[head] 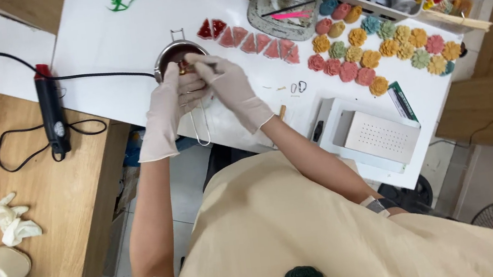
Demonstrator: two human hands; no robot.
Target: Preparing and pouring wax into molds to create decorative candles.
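Both gloved hands meet above a small metal cup point(177, 56) that holds a dark red liquid and stands on the white surface point(106, 43), at its near edge. The left hand point(169, 101) pinches a small brass-coloured piece point(182, 69) over the cup's rim, and the right hand point(224, 82) pinches a thin tool whose tip I cannot see clearly, touching the same piece. To do this well, I think the left hand should keep the piece steady and low over the cup, so drops fall back inside, while the right hand works with small, light moves; the gloves are thin and smooth, so the grip may slip if the piece is wet. The cup looks hard and shiny, with a thin wire handle point(199, 128) reaching toward the person. Beside it lie red triangle pieces point(251, 40), glossy and flat, and further right many flower-shaped pieces point(372, 50) in orange, pink and green, with a matte, ridged surface.
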